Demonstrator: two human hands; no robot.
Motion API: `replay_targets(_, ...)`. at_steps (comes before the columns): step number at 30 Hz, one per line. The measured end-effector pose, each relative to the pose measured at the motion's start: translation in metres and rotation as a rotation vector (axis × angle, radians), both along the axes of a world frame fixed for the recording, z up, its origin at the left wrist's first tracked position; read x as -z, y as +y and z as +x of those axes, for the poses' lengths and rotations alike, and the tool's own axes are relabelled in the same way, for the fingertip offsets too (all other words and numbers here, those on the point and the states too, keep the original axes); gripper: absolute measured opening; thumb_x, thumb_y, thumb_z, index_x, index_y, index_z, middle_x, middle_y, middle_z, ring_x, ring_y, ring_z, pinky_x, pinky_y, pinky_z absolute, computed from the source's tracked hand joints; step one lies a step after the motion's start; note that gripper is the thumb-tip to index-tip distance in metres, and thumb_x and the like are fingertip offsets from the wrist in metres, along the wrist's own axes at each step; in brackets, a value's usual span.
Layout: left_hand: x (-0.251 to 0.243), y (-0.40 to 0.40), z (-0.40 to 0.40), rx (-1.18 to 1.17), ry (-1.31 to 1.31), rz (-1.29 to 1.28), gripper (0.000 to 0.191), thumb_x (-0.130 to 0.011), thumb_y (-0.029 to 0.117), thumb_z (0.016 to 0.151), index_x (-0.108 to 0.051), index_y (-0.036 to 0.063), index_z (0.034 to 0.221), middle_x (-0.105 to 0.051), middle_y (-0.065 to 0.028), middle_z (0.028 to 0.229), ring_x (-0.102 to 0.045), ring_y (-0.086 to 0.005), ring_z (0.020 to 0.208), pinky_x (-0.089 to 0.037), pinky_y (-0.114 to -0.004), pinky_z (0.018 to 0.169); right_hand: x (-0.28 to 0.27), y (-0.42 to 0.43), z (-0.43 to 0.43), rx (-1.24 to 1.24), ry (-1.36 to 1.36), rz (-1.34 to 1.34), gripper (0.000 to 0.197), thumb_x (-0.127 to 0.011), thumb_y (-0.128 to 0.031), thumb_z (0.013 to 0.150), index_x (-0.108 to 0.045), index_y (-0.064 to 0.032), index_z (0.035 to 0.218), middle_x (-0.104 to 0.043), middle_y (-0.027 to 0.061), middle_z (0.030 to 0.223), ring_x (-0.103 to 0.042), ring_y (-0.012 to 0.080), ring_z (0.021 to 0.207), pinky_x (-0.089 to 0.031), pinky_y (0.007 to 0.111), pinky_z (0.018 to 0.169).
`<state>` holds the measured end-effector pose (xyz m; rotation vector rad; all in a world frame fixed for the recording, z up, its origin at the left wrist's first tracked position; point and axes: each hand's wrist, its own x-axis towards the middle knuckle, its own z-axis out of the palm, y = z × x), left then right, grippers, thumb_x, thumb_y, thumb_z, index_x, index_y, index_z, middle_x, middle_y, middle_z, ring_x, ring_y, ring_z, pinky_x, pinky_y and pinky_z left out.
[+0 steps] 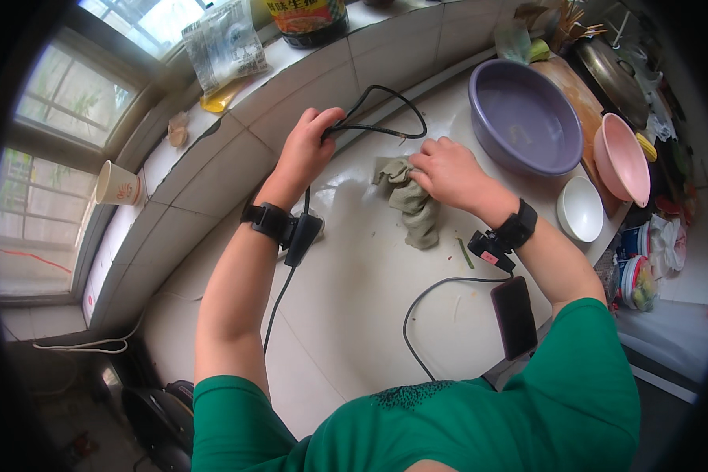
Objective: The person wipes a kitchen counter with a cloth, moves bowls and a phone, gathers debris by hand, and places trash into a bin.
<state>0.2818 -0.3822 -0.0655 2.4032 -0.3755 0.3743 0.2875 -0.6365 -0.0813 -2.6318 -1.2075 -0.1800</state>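
My left hand is closed on a black power cable, lifted near the tiled wall; the cable makes a loop to the right of the hand. Bunched under the fingers of my right hand is a grey-green cloth, lying on the white countertop. A green vegetable scrap and small crumbs lie beside the cloth. Each wrist wears a black strap with a small device, and another cable runs from the right wrist's device.
To the right stand a purple basin, a white bowl and a pink basin by a wooden cutting board. A phone is at the counter's front edge. A paper cup and a sauce bottle occupy the tiled ledge.
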Motion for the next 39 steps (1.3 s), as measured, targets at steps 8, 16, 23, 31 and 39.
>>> replay_targets(8, 0.004, 0.002, 0.000, 0.015, -0.047, 0.058, 0.025, -0.056, -0.003, 0.073, -0.059, 0.0072, 0.096, -0.051, -0.0100, 0.086, -0.053, -0.0246, 0.077, -0.044, -0.030, 0.067, -0.012, 0.011, 0.011, 0.039, 0.016, 0.467, 0.017, -0.054, -0.021, 0.078, -0.058, -0.0076, 0.088, -0.053, 0.0107, 0.080, -0.053, 0.0295, 0.077, -0.044, 0.038, 0.068)
replay_targets(16, 0.007, -0.005, 0.000, 0.032, -0.026, 0.052, 0.017, -0.058, 0.001, 0.076, -0.057, 0.0076, 0.092, -0.051, -0.0104, 0.085, -0.053, -0.0271, 0.078, -0.044, -0.032, 0.067, 0.043, 0.041, 0.032, -0.077, 0.310, 0.561, 0.020, -0.048, -0.014, 0.083, -0.053, -0.0033, 0.099, -0.057, 0.0166, 0.094, -0.052, 0.0370, 0.087, -0.043, 0.042, 0.074)
replay_targets(23, 0.002, -0.005, 0.002, 0.043, -0.018, 0.093, 0.020, -0.054, -0.001, 0.076, -0.057, 0.0099, 0.093, -0.051, -0.0123, 0.085, -0.055, -0.0305, 0.078, -0.046, -0.034, 0.068, 0.045, 0.025, 0.036, -0.082, 0.187, 0.462, 0.022, -0.044, -0.008, 0.079, -0.050, -0.0015, 0.100, -0.056, 0.0184, 0.091, -0.052, 0.0372, 0.086, -0.043, 0.043, 0.073)
replay_targets(31, 0.004, 0.001, 0.004, -0.019, -0.028, 0.047, 0.018, -0.056, 0.004, 0.078, -0.057, 0.0094, 0.095, -0.052, -0.0120, 0.086, -0.054, -0.0305, 0.078, -0.045, -0.035, 0.067, 0.062, -0.018, 0.046, 0.108, 0.093, 0.409, 0.020, -0.043, -0.010, 0.080, -0.052, -0.0033, 0.097, -0.057, 0.0182, 0.088, -0.053, 0.0375, 0.083, -0.044, 0.044, 0.071)
replay_targets(39, 0.004, 0.008, 0.006, -0.023, -0.025, -0.020, 0.019, -0.058, 0.002, 0.077, -0.055, 0.0065, 0.095, -0.051, -0.0098, 0.085, -0.053, -0.0241, 0.077, -0.044, -0.030, 0.068, 0.047, -0.027, 0.043, 0.327, 0.276, 0.203, 0.022, -0.045, -0.017, 0.080, -0.052, -0.0052, 0.097, -0.057, 0.0190, 0.094, -0.054, 0.0379, 0.082, -0.044, 0.045, 0.071)
